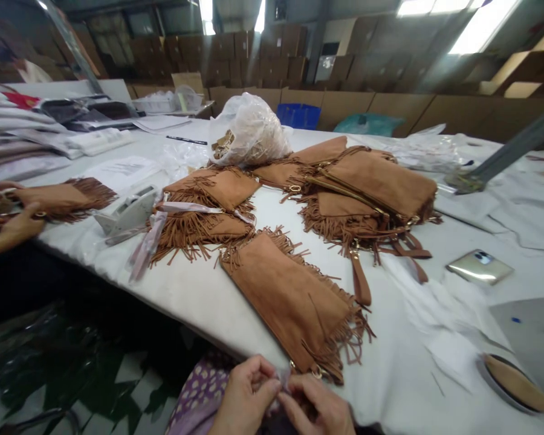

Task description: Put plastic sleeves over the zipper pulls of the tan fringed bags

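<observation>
At the table's front edge, my left hand [249,393] and my right hand [316,403] are close together, fingers pinched. Between their fingertips is a thin, pale, see-through strip [283,379], mostly hidden by the fingers. Just beyond them lies a brown fringed suede bag [290,290], slanting away from me, with gold metal rings [316,371] at its near end. Its fringe spreads over the table on the right side. A brown wrist strap [359,279] lies beside its far right part.
More fringed bags lie stacked [376,181] at right and grouped [208,211] at left, beside a tape dispenser [131,205]. Behind sits a filled plastic bag [251,130]. A phone [480,266] and tape roll [517,383] are at right. Another person's hand [20,225] holds a bag at left.
</observation>
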`<state>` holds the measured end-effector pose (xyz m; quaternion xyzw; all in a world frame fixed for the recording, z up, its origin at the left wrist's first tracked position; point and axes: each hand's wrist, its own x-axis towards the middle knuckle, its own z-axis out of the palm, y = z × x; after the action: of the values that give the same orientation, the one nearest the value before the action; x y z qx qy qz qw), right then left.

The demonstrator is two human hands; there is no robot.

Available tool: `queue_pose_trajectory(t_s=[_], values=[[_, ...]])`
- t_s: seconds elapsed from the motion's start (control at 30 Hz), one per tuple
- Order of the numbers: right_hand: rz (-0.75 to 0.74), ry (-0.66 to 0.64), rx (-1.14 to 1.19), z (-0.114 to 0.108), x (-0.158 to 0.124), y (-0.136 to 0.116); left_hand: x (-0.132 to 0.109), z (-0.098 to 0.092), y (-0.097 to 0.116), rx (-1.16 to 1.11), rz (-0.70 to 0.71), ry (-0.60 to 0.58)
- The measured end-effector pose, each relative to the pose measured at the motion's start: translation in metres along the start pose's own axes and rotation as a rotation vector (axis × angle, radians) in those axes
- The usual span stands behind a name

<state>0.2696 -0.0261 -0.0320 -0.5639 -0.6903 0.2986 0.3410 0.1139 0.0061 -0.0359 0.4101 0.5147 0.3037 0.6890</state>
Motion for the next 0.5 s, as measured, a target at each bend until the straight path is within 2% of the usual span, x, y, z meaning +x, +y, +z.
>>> queue_pose_trajectory(t_s=[0.1, 0.23, 0.37, 0.5], values=[[0.074, -0.019, 0.091, -0.003, 0.000, -0.008, -0.002, -0.002, 0.004, 0.019, 0.031, -0.053], [0.281, -0.035, 0.211, -0.007, 0.002, -0.012, -0.003, -0.002, 0.008, 0.059, 0.061, -0.045], [0.527, 0.004, 0.388, -0.005, 0.004, -0.016, -0.001, 0.000, 0.002, -0.025, -0.025, -0.048], [0.672, 0.064, 0.584, -0.003, 0.006, -0.017, 0.001, 0.003, -0.008, -0.135, -0.060, -0.039]])
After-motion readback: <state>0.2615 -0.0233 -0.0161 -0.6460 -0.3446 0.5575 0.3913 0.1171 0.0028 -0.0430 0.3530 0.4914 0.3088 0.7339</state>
